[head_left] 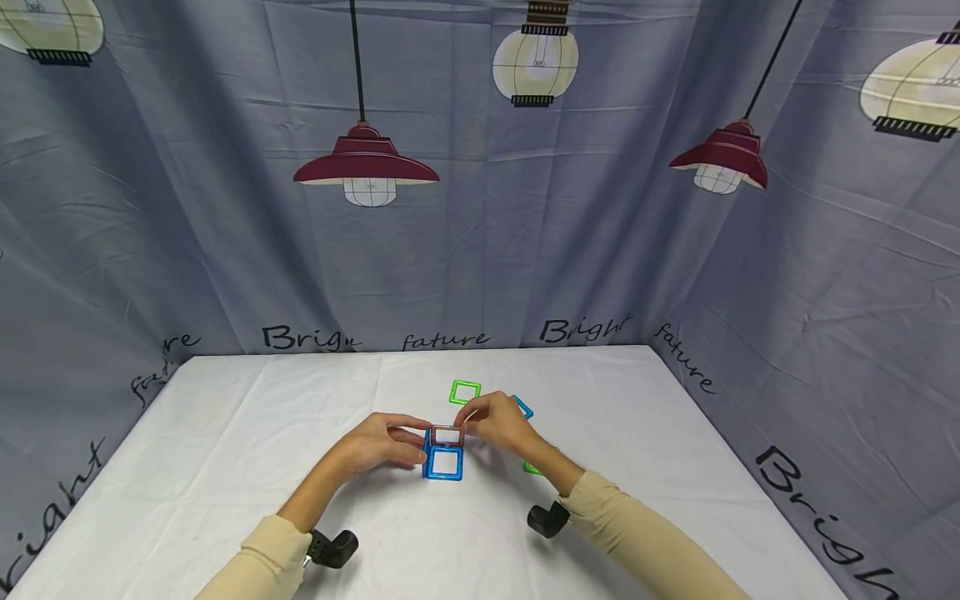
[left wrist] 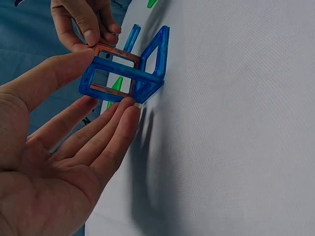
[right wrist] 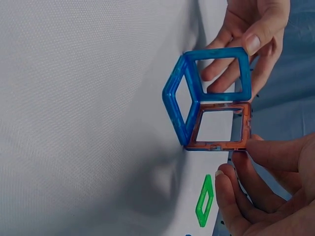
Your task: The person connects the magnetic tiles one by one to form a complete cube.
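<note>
Joining square frames at a corner, by appearance, on the white-covered bench [head_left: 262,433].

Left hand [head_left: 382,442]: thumb and fingertips pinching an upright blue translucent plastic square frame [right wrist: 221,97] by opposite edges.

Right hand [head_left: 498,421]: thumb and fingers pinching the outer corner of an orange-brown translucent plastic square frame [right wrist: 216,146], also upright.

Between the hands, at the foot of both: a flat blue translucent plastic square frame [head_left: 446,477]. Full contact along the uprights' shared edge cannot be confirmed.

Handling, advised: left hand steady and light; orange-brown edge squared to both blue edges, lower corner first; grip eased only once the corner stands true. A sideways push could fold the uprights.

Loose: green square frame [head_left: 453,392], beyond the hands; blue frame [head_left: 524,403], partly hidden behind the right hand; green piece [head_left: 532,468], mostly hidden by the right forearm.

Writing: "Bright" [head_left: 307,337] and "fature" [head_left: 445,341], black script, repeated on the grey-blue curtain [head_left: 465,258] beyond the hands. Frames: no legible brand or label.
</note>
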`<control>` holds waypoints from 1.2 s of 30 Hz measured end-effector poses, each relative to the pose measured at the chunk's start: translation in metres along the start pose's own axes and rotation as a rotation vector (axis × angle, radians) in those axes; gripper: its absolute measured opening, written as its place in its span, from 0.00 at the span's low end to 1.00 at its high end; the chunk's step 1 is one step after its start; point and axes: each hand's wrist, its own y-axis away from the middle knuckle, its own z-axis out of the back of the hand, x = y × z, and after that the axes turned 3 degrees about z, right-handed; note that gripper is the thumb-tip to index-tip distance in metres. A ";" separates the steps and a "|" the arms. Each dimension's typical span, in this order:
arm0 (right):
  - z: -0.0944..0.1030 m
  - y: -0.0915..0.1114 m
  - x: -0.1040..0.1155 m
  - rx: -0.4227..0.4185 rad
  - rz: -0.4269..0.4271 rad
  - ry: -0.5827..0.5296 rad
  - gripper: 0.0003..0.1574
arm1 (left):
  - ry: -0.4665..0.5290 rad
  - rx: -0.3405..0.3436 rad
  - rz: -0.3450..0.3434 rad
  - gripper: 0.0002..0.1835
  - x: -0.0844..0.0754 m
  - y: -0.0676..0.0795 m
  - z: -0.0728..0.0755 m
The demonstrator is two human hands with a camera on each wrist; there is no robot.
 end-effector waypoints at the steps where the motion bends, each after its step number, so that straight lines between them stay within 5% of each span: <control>1: 0.000 0.000 0.000 0.002 0.001 -0.001 0.10 | 0.001 0.002 -0.004 0.33 0.000 0.000 0.000; 17: 0.006 0.000 0.005 0.009 -0.024 0.036 0.06 | -0.005 -0.016 0.005 0.32 0.003 -0.001 0.000; 36: 0.058 0.027 -0.030 0.023 -0.136 0.175 0.20 | 0.012 -0.002 -0.004 0.33 0.004 -0.001 0.001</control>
